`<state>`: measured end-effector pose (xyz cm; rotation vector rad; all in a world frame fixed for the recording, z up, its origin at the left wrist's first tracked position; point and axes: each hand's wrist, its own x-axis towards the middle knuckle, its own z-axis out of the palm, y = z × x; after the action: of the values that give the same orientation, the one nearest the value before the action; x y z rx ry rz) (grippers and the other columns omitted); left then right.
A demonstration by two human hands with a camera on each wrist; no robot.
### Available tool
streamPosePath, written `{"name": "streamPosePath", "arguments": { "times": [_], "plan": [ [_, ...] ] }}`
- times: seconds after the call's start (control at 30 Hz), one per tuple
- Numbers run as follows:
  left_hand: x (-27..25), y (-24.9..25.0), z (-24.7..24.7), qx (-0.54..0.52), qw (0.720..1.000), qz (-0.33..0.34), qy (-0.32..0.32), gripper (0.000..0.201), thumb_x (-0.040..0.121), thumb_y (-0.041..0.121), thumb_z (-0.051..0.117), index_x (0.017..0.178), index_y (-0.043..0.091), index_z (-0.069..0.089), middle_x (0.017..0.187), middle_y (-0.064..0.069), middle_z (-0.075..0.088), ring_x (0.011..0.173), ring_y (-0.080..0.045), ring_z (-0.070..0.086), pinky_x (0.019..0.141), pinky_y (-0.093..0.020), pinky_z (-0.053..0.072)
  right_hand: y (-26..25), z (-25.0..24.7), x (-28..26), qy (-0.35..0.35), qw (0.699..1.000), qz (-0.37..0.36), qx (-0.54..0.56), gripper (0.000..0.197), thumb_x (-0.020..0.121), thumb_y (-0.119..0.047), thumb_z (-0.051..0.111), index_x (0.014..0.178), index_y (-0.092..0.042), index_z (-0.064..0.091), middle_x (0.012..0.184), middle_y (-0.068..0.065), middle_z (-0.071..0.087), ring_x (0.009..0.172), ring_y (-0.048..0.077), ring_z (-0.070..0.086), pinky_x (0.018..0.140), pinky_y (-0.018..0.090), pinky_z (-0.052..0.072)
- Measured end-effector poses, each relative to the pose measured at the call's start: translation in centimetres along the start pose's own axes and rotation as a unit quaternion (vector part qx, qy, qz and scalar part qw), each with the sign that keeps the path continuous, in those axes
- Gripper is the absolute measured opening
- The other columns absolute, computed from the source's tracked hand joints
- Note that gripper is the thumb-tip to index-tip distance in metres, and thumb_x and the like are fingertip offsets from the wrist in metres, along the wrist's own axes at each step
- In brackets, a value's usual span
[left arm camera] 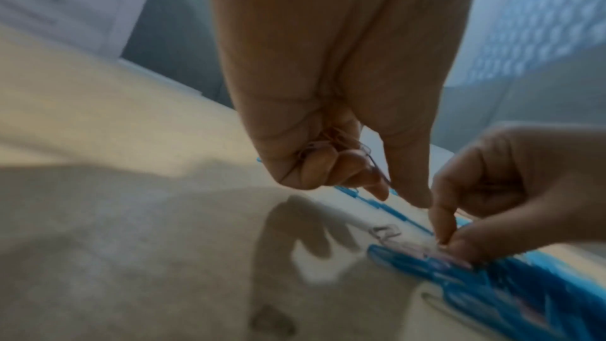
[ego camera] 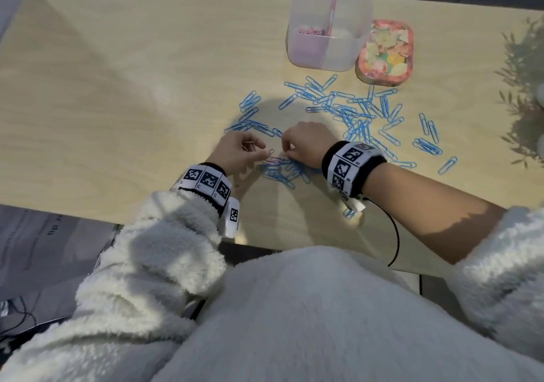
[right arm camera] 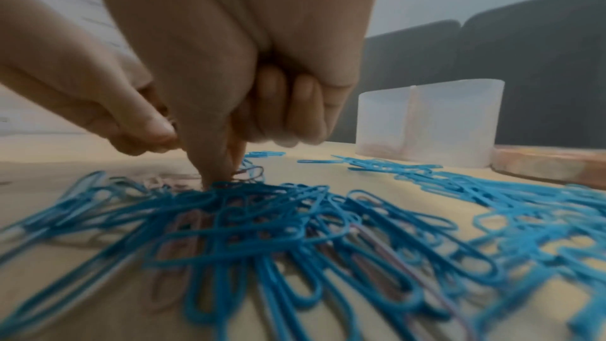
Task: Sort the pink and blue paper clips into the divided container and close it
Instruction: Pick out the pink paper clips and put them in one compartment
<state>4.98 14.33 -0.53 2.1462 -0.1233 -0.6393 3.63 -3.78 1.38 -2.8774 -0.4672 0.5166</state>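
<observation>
Blue paper clips [ego camera: 353,111] lie scattered over the wooden table [ego camera: 117,87], with a denser heap [right arm camera: 295,217] at my hands. A few pink clips [right arm camera: 193,219] are mixed into that heap. My left hand [ego camera: 265,152] holds a small bunch of pink clips [left arm camera: 331,149] in its curled fingers, thumb and forefinger stretched toward the heap. My right hand [ego camera: 287,153] pinches a pink clip [left arm camera: 439,245] at the heap's edge with thumb and forefinger [right arm camera: 223,178]. The translucent divided container [ego camera: 323,55] stands open at the back, with pink clips [ego camera: 310,31] in its left compartment.
The container's flowered lid [ego camera: 385,50] lies flat just right of it. A leafy plant [ego camera: 524,87] stands at the table's right edge. A black cable [ego camera: 394,234] runs from my right wristband over the near edge. Bare tabletop lies to the left.
</observation>
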Motion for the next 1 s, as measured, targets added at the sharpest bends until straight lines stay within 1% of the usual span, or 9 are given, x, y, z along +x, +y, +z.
{"name": "streamPosePath", "arguments": {
  "times": [0.1,0.2,0.37,0.47,0.53,0.67,0.77,0.87,1.0],
  "plan": [
    [0.0,0.0,0.1,0.089,0.996,0.025,0.007,0.021,0.073,0.021,0.077,0.09,0.014,0.068,0.067,0.003,0.058,0.058,-0.002,0.051,0.053,-0.003,0.039,0.8,0.1,-0.2,-0.013,0.999,0.019,0.047,0.015,0.086,-0.02,0.056,0.094,-0.011,0.066,0.099,0.007,0.065,0.094,0.028,0.06,0.075,0.033,0.042],
    [0.1,0.3,0.3,0.142,0.989,0.037,0.009,0.022,0.073,0.024,0.077,0.09,0.013,0.069,0.076,0.001,0.061,0.067,-0.008,0.054,0.066,-0.016,0.042,2.6,-0.4,-0.3,0.021,0.978,0.063,0.197,0.011,0.083,-0.014,0.058,0.084,-0.007,0.066,0.076,-0.001,0.056,0.072,0.016,0.053,0.065,0.025,0.036],
    [0.6,1.8,0.6,0.213,0.976,0.031,-0.025,0.008,0.081,0.018,0.065,0.084,0.011,0.068,0.085,-0.003,0.063,0.081,-0.014,0.055,0.073,-0.026,0.042,6.1,-3.9,-0.7,0.065,0.864,0.152,0.475,0.022,0.087,-0.006,0.053,0.066,-0.011,0.057,0.062,0.003,0.054,0.046,0.007,0.046,0.048,0.018,0.039],
    [1.2,2.5,0.7,0.214,0.975,0.006,-0.06,0.011,0.081,0.021,0.067,0.074,0.013,0.065,0.071,0.001,0.058,0.076,-0.018,0.057,0.067,-0.026,0.041,7.7,-6.3,0.4,0.096,0.792,0.159,0.581,0.023,0.087,0.002,0.052,0.068,-0.011,0.056,0.053,0.0,0.062,0.044,0.005,0.055,0.041,0.018,0.043],
    [1.6,2.8,0.7,0.218,0.972,-0.001,-0.082,0.014,0.083,0.022,0.066,0.073,0.014,0.061,0.073,-0.001,0.059,0.078,-0.02,0.058,0.067,-0.027,0.041,8.3,-8.3,1.6,0.131,0.742,0.185,0.632,0.024,0.088,0.007,0.048,0.073,-0.011,0.054,0.043,-0.004,0.059,0.039,0.005,0.055,0.036,0.017,0.042],
    [2.0,3.6,0.2,0.229,0.97,0.022,-0.077,0.011,0.089,0.016,0.056,0.087,0.007,0.062,0.088,-0.008,0.063,0.085,-0.024,0.058,0.071,-0.028,0.04,8.7,-11.8,4.6,0.154,0.637,0.222,0.722,0.026,0.094,0.001,0.036,0.075,-0.008,0.051,0.062,0.004,0.05,0.041,0.007,0.054,0.042,0.016,0.048],
    [2.3,5.0,-1.0,0.213,0.974,0.04,-0.065,0.013,0.09,0.018,0.057,0.092,0.006,0.063,0.083,-0.002,0.055,0.08,-0.019,0.052,0.071,-0.027,0.037,8.6,-12.8,6.9,0.168,0.566,0.231,0.773,0.029,0.094,-0.002,0.033,0.071,-0.008,0.049,0.068,0.006,0.049,0.053,0.015,0.053,0.052,0.023,0.051],
    [3.4,7.4,-2.2,0.209,0.975,0.064,-0.034,0.014,0.09,0.017,0.056,0.093,0.005,0.064,0.082,0.0,0.053,0.079,-0.016,0.048,0.068,-0.022,0.033,8.2,-13.2,9.0,0.189,0.541,0.248,0.781,0.025,0.089,-0.005,0.035,0.066,-0.01,0.044,0.067,0.008,0.042,0.06,0.02,0.04,0.057,0.029,0.041],
    [6.9,11.7,-3.3,0.205,0.973,0.102,0.04,0.019,0.091,0.018,0.055,0.098,0.002,0.064,0.09,-0.009,0.057,0.082,-0.019,0.049,0.071,-0.025,0.034,8.1,-13.8,9.9,0.174,0.556,0.264,0.769,0.027,0.093,-0.014,0.039,0.067,-0.018,0.034,0.068,0.001,0.028,0.057,0.015,0.028,0.047,0.022,0.034]
  ]
}}
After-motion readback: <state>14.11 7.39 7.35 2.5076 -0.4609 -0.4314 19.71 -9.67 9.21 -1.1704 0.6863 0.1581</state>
